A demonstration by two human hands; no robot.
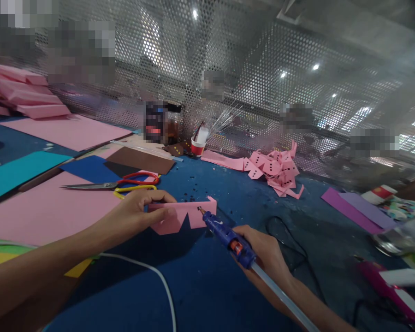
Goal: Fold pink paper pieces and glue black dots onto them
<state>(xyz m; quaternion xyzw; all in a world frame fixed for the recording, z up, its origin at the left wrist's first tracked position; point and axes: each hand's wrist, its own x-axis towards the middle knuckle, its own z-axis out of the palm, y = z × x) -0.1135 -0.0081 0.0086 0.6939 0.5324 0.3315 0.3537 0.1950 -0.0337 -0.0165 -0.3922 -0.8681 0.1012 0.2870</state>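
My left hand (pixel 152 210) pinches the left end of a folded pink paper strip (pixel 198 219) that has a V-shaped notch in its lower edge. In my right hand (pixel 263 246) is a blue hot glue gun (pixel 224 235), with a long clear glue stick (pixel 280 295) sticking out of its back. The nozzle meets the strip, or is very close to it, near its right end, where a small dark spot shows. Just beyond my left hand lie scissors (pixel 114 185) with red and yellow handles, on coloured sheets. Small black bits (pixel 193 188) are scattered behind the strip.
Pink paper sheets (pixel 55 203) cover the left side. A pile of pink dotted cut-outs (pixel 273 166) lies at the back. Beside it stands a red and white cup (pixel 198 146). A white cable (pixel 159 272) crosses in front. A magenta glue gun (pixel 394 290) lies at right.
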